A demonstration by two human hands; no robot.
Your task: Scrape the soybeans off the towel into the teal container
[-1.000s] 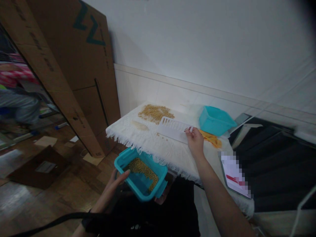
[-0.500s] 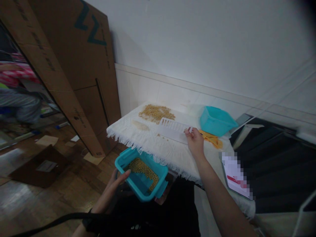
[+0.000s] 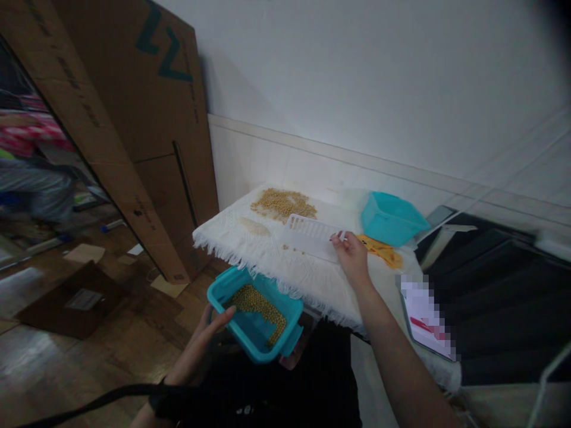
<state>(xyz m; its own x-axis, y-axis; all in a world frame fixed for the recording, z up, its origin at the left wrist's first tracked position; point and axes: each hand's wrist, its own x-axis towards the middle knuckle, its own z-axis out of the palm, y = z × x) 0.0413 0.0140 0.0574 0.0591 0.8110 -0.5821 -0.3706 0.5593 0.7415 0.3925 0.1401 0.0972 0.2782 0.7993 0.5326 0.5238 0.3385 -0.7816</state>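
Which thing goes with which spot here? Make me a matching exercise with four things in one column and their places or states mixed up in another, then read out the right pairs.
Things:
1. nearer teal bin
2. white slotted board
3. yellow cloth
4. spread-out pile of beans

Places and states:
A. on the tabletop, beside the farther teal bin
B. pinched in the right hand
C. toward the tabletop's wall side
D. held in the left hand

Right pairs: 1-D, 2-B, 3-A, 4-C.

1 head-worn camera looks forward and down onto the bench (image 3: 307, 276). It sits close above, facing the wall (image 3: 366, 83).
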